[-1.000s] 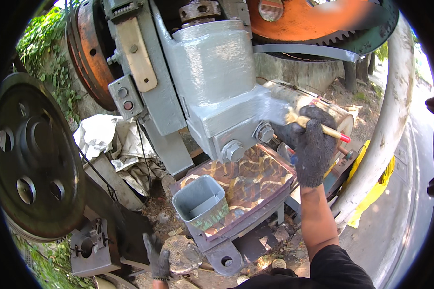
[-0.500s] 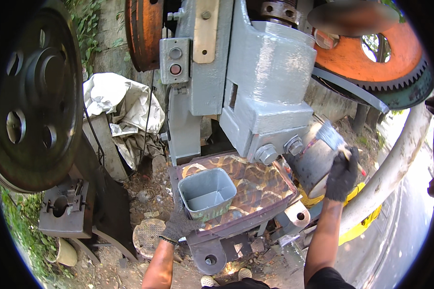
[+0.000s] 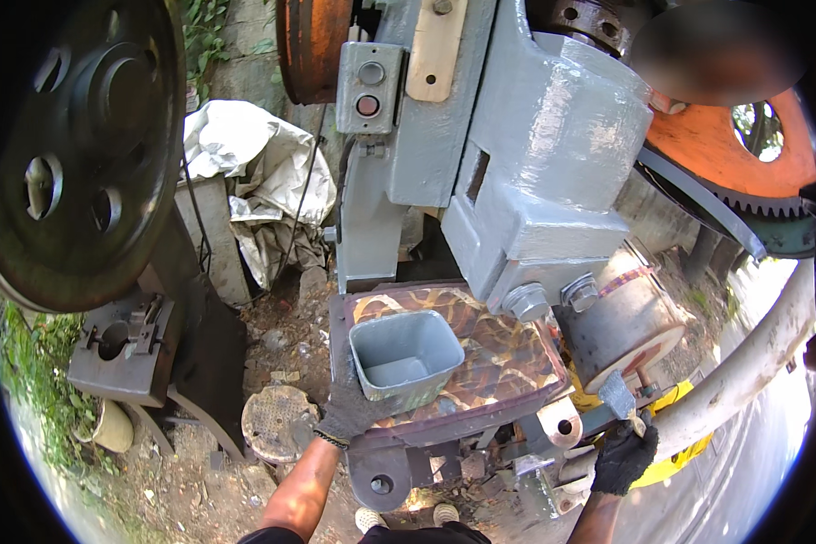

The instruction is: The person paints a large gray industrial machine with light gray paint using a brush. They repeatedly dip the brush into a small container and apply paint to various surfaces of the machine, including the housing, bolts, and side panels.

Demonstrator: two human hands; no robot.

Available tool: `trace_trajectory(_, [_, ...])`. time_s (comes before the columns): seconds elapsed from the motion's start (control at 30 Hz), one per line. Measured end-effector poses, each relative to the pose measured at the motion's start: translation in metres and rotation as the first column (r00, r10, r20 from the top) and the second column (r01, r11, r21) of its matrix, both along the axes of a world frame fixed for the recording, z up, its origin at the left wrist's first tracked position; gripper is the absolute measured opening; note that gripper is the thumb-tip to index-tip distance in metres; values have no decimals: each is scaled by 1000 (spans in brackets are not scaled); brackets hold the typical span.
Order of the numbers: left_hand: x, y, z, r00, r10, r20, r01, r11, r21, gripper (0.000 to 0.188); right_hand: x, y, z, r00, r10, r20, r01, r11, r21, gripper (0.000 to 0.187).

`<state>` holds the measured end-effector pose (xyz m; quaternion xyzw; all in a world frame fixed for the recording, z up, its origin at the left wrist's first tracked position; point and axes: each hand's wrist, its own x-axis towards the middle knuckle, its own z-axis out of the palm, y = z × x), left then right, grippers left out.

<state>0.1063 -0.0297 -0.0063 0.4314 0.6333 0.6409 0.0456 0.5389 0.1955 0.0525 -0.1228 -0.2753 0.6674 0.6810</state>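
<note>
A paintbrush (image 3: 618, 396) with bristles coated in grey paint points up from my right hand (image 3: 624, 458). The dark-gloved fingers are closed round its handle, right of the patterned board and low in the view. My left hand (image 3: 346, 413), in a dark grey glove, grips the near left corner of a square paint container (image 3: 406, 361), part of its fingers hidden. Grey paint coats the container's inside walls. It rests on a board with a brown and yellow pattern (image 3: 508, 349). Above stands a machine body (image 3: 553, 154) with glossy grey paint and large bolts (image 3: 526, 301).
A black flywheel (image 3: 91, 145) stands at the left above a dark metal bracket (image 3: 122, 349). An orange toothed wheel (image 3: 743, 150) is at the upper right. A cylindrical motor-like part (image 3: 626, 313) and a pale trunk-like pole (image 3: 743, 372) lie right. White sheeting (image 3: 254, 154) is behind.
My right hand has drawn the paintbrush down toward me, away from beside the machine's bolts. The whole view has shifted a little. My left hand stays at the container.
</note>
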Motion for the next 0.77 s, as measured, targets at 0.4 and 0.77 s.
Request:
trace_trajectory(0.4, [35,-10,5,979,202,27,-203,978,36,111,-43,28,37,972,230,50,-232,972,34,41])
trace_trajectory(0.77, [-23,-28,1,990,-101,-102,106,993,42,109,-123,-110,54,977,181,113,-184,983,13,26])
